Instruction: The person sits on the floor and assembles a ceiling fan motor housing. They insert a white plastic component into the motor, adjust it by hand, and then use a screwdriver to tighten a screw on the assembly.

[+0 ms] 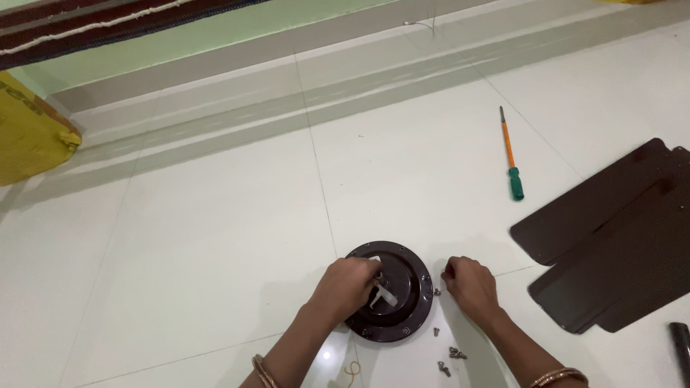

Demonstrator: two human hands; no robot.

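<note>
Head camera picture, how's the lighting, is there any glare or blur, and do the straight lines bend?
Head view: soft even light; the glossy white floor shows a small bright glare spot near the left hand; faint shadows lie under both hands and the dark round motor housing; the wall edge bows slightly from the wide lens; the screwdriver and the small screws look reasonably sharp.

Left hand [350, 281] curled downward, right hand [468, 282] pinched shut

The left hand [348, 284] is covering part of the round brown motor housing [402, 287], hiding whatever its grip is closing on. The dark fan blades [611, 237] are running off the right edge, and the right fingertips [449, 271] are pinching something too small to tell.
</note>
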